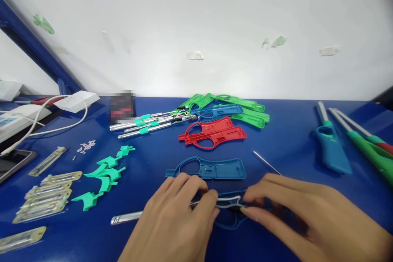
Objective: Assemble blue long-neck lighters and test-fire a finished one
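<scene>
Wire (226, 199), white in colour, is looping over a lower blue half-shell (229, 227), which is lying partly covered between the two hands toward the near edge of the blue table (294, 131). The left hand (176, 213) is gripping a metal rod (126, 217), whose bare end is pointing toward the table's left edge. The right hand (302, 208) is holding thumb and forefinger at the wire's right end, beside a small black piece (236, 208); whether they are closing on either cannot be told. Judging from this pose, the step in hand is fitting the wiring into the half-shell; the next move is calling for a steady left hold and fine fingertip pressure, keeping the wire inside the rim. Directly behind, a matching blue half-shell (225, 170) is lying open side up. Teal triggers (87, 200) are lying toward the left edge; wired rods (132, 124) and red half-shells (227, 133) are resting toward the far edge, and a blue-handled lighter (333, 149) is lying near the right edge.
</scene>
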The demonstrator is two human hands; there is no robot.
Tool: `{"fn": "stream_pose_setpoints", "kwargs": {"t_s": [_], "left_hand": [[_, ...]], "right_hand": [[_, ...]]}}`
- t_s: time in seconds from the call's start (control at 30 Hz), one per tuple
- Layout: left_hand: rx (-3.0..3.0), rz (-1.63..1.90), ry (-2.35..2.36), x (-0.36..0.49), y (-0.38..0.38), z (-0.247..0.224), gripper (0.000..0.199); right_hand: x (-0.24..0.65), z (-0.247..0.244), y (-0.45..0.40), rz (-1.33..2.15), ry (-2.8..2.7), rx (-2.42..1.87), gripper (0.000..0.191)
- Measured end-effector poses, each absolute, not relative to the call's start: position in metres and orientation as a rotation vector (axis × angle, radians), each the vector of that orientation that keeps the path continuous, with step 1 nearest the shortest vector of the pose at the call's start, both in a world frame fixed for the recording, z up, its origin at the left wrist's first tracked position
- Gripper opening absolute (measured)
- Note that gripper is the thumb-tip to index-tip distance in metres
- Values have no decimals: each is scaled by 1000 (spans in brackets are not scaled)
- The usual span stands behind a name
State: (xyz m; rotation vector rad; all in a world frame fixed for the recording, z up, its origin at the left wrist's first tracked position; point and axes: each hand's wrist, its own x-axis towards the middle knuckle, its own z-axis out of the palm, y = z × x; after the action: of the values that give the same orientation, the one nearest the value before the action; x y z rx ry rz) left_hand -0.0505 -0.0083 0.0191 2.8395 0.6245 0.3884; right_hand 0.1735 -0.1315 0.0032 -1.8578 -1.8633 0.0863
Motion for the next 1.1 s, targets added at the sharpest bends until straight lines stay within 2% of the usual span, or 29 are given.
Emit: {"fn": "stream_pose_setpoints", "kwargs": {"t_s": [0.17, 0.37, 0.63, 1.1], "left_hand": [[2858, 338, 643, -52, -9, 15, 28], [2877, 395, 618, -53, -9, 14, 28], [2898, 433, 610, -52, -8, 9, 25], [2897, 347, 612, -49, -11, 12, 31]], "right_hand": [[175, 10, -126, 187, -1941, -1861, 21], [176, 11, -127, 90, -1938, -1849, 22], [181, 9, -130, 188, -1949, -1861, 24], [181, 22, -121, 209, -1796, -1781, 14]]}}
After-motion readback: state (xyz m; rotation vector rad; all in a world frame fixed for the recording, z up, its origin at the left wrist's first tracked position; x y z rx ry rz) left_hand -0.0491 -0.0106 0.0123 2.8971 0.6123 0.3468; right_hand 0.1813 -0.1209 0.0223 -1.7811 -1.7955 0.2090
